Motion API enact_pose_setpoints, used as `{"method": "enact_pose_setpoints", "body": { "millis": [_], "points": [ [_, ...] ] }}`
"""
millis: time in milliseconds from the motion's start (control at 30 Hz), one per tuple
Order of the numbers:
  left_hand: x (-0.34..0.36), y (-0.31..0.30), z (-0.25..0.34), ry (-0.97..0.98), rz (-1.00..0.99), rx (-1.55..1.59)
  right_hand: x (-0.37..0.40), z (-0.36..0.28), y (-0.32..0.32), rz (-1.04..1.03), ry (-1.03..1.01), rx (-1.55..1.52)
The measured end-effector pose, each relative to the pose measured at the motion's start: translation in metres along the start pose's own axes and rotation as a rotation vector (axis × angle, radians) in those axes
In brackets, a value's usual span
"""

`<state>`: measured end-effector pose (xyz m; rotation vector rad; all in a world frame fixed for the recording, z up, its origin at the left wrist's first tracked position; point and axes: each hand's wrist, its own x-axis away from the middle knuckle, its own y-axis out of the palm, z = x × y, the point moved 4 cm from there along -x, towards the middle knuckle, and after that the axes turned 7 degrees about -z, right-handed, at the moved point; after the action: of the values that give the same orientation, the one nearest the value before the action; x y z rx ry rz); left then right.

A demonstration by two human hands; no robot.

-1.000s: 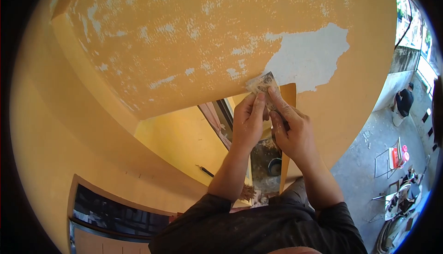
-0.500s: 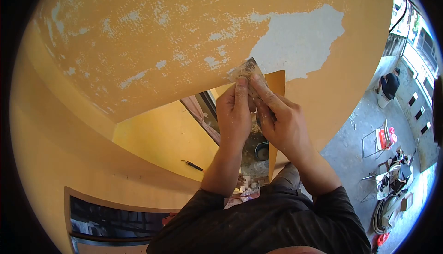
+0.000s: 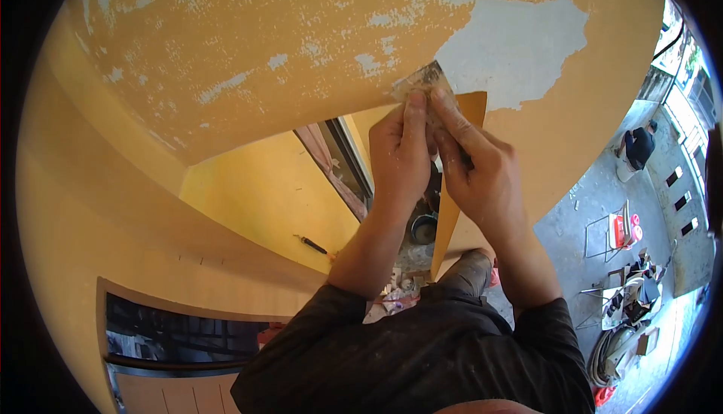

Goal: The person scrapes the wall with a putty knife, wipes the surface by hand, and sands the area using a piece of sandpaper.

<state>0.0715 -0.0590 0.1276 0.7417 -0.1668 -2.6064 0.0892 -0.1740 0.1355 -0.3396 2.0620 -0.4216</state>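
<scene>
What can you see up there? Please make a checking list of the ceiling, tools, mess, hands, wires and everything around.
Surface: orange ceiling, paint flaked in many spots, one big white bare patch.
Job's things: scraper, blade against the ceiling at the patch's edge.
Clutter: red tub and metal frame on the ground, far right.
Hands: left hand and right hand both grip the scraper, fingers pressing its blade.
Cables: coiled hose on the ground; none seen near the hands.
Surroundings: another person beside a white bucket; a curtained window below.
</scene>
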Motion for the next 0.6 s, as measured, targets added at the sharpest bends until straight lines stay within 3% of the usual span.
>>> {"method": "enact_pose_setpoints", "body": {
  "millis": [133,267,433,533,600],
  "points": [
    [0.0008,-0.0039,-0.0079,0.053,-0.075,0.035,0.0051,0.0023,0.0043,0.056,-0.035,-0.015],
    [0.0008,-0.0031,-0.0094,0.012,-0.043,0.022,0.0035,-0.0027,0.0018,-0.044,0.058,-0.018],
    [0.0004,-0.0033,-0.0077,0.02,-0.06,-0.002,0.0005,-0.0029,0.005,0.078,-0.032,-0.032],
    [0.0026,-0.0056,-0.0054,0.037,-0.054,-0.015,0.0045,-0.0013,0.0027,-0.014,0.05,0.048],
    [0.0018,-0.0028,-0.0088,0.023,-0.051,-0.02,0.0021,-0.001,0.0055,0.03,-0.01,0.034]
  ]
}}
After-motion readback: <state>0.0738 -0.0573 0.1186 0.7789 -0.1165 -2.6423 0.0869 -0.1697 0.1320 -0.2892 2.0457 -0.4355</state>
